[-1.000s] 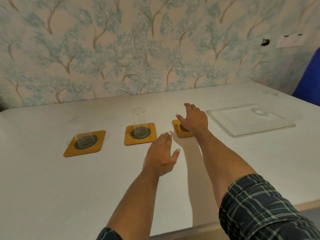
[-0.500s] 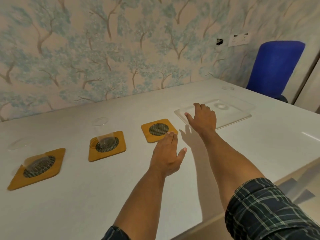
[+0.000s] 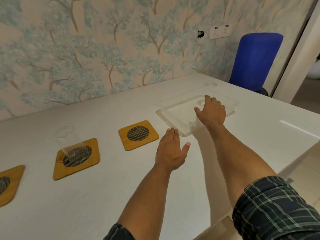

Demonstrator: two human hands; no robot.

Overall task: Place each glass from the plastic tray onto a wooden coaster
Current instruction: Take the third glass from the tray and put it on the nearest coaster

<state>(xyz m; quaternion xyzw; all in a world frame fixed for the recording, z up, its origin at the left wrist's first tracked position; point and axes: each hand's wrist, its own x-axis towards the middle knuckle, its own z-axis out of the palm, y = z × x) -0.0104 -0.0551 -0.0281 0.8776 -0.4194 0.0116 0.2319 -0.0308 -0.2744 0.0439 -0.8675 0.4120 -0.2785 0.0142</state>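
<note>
A clear plastic tray (image 3: pixel 173 116) lies on the white table at centre right. One clear glass (image 3: pixel 210 84) stands in its far corner, hard to make out. My right hand (image 3: pixel 211 113) is over the tray with fingers apart, fingertips close to the glass's base; I cannot tell if they touch. My left hand (image 3: pixel 170 151) hovers open and flat by the tray's near corner. An empty wooden coaster (image 3: pixel 138 135) sits left of the tray. Another coaster (image 3: pixel 77 158) carries a clear glass (image 3: pixel 66 142). A third coaster (image 3: pixel 8 184) is cut off at the left edge.
A blue chair (image 3: pixel 254 61) stands beyond the table's far right corner, against the wallpapered wall. The table's right edge (image 3: pixel 294 161) drops to the floor close to my right arm. A wall socket (image 3: pixel 220 31) is above the table.
The view has swung right. My right hand moved from the third coaster across to the tray, toward the glass. My left hand drifted right to the tray's corner.
</note>
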